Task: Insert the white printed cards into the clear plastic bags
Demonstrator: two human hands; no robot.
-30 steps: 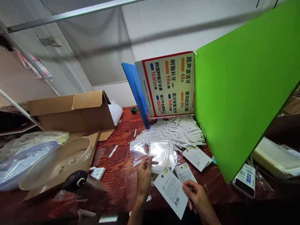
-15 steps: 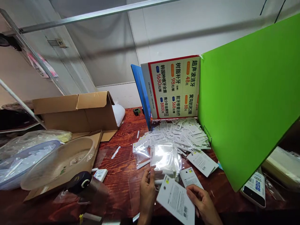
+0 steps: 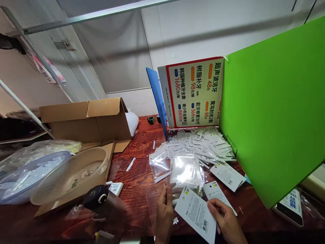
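A white printed card (image 3: 196, 213) with a punched hole and a yellow mark is pinched at its right edge by my right hand (image 3: 224, 218). To its left, my left hand (image 3: 165, 206) has thumb and fingers pressed together on what looks like a clear plastic bag, though its edges are hard to make out. Just beyond my fingers lies a stack of clear plastic bags (image 3: 184, 171), shining in the light. Another printed card (image 3: 218, 196) lies partly behind the held one. A large heap of cards (image 3: 198, 145) spreads behind the bags.
A green board (image 3: 269, 101), a price board (image 3: 195, 95) and a blue board (image 3: 156, 98) wall in the heap. At left are a cardboard box (image 3: 86, 125), a shallow plastic bowl (image 3: 101, 169) and a dark-lidded bottle (image 3: 95, 200). A phone (image 3: 290, 206) lies at right.
The view has shifted slightly, so the scene sits a little further right. Both hands keep their holds, with the card still close beside my left fingers.
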